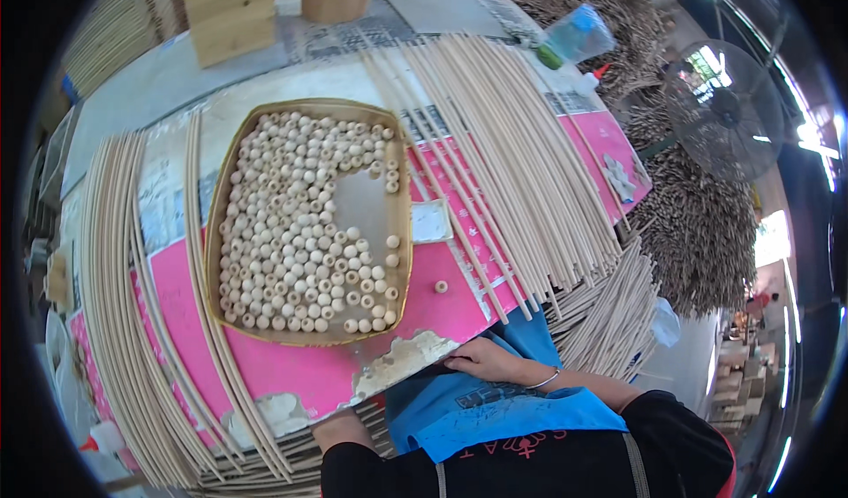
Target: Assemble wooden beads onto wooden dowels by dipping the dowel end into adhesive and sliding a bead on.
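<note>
Right hand (484, 359) rests flat on tabletop (291, 365) edge, fingers holding nothing; left hand (340, 427) fingers hidden, cannot tell. Loose bead (441, 287) (near edge) could roll off if bumped.

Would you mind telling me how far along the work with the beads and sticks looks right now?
Done: nothing shows as finished; no stick visibly carries a bead. In hand: nothing; the right hand rests on the table edge, and the left hand sits low at it, mostly hidden. Left: the tray is nearly full of wooden beads, one loose bead lies beside it, and sticks lie bare.
</note>
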Tool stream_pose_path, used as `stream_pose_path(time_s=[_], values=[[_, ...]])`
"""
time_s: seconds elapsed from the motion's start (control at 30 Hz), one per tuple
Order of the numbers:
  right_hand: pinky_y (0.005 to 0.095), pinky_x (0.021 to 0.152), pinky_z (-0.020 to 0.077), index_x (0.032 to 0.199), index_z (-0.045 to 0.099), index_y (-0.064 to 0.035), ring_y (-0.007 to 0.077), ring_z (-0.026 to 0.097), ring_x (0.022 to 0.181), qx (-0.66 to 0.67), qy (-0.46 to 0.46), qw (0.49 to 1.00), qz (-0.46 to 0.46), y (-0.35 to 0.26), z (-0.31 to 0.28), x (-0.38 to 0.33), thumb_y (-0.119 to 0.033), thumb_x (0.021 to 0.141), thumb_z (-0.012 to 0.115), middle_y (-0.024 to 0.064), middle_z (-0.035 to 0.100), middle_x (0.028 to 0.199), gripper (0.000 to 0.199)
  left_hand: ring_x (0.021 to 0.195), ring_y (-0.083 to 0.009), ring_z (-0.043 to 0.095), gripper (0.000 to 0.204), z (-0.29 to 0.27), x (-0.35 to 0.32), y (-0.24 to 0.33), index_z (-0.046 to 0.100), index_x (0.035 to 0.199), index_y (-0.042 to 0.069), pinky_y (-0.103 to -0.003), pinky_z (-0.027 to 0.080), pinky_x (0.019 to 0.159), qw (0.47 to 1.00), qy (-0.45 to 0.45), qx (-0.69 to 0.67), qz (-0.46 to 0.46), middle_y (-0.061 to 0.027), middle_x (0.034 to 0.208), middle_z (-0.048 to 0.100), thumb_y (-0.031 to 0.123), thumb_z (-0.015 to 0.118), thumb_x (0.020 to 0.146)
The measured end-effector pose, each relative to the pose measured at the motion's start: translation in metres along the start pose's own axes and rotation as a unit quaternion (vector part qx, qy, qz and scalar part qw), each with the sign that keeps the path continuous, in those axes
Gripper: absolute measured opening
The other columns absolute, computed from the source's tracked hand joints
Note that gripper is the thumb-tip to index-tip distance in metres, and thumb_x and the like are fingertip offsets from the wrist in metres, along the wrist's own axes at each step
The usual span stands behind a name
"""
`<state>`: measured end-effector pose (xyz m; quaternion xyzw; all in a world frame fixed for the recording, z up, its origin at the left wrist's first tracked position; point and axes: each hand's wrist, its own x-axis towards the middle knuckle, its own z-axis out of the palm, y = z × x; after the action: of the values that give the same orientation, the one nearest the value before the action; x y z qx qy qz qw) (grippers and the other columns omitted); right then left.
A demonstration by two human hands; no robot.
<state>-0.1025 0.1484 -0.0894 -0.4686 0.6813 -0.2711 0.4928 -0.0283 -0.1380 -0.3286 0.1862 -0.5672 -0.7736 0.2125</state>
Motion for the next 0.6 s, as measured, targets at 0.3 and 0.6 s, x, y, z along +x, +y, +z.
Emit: stream_pose_path(time_s=[0.3, 0.6], values=[[0.0387, 0.089, 0.0533, 0.118, 0.068, -0.0038, 0.0293, 0.068, 0.101, -0.065, -0.01, 0.998, -0.002, -0.018, -0.02, -0.017, -0.013, 0.095, 0.061, 0.0148, 0.071, 0.107, 0.025, 0.101, -0.0268, 0.064, 0.037, 0.004, -0.051, -0.022, 0.061, 0.117, 0.007, -0.044, 0.051, 0.088, 0.987, -0.026, 0.144, -0.068, -0.011, 0.105, 0.068, 0.037, 0.051, 0.097], [0.0265, 0.07, 0.0545, 0.114, 0.068, 0.0009, 0.0145, 0.068, 0.077, 0.031, 0.24, 0.97, 0.025, -0.048, -0.094, -0.034, -0.012, 0.099, 0.059, 0.0092, 0.071, 0.094, 0.021, 0.101, -0.0273, 0.064, 0.037, -0.001, -0.138, -0.032, 0.061, 0.117, 0.006, -0.044, 0.05, 0.088, 0.945, -0.025, 0.292, -0.143, -0.0116, 0.105, 0.068, 0.035, 0.051, 0.097]])
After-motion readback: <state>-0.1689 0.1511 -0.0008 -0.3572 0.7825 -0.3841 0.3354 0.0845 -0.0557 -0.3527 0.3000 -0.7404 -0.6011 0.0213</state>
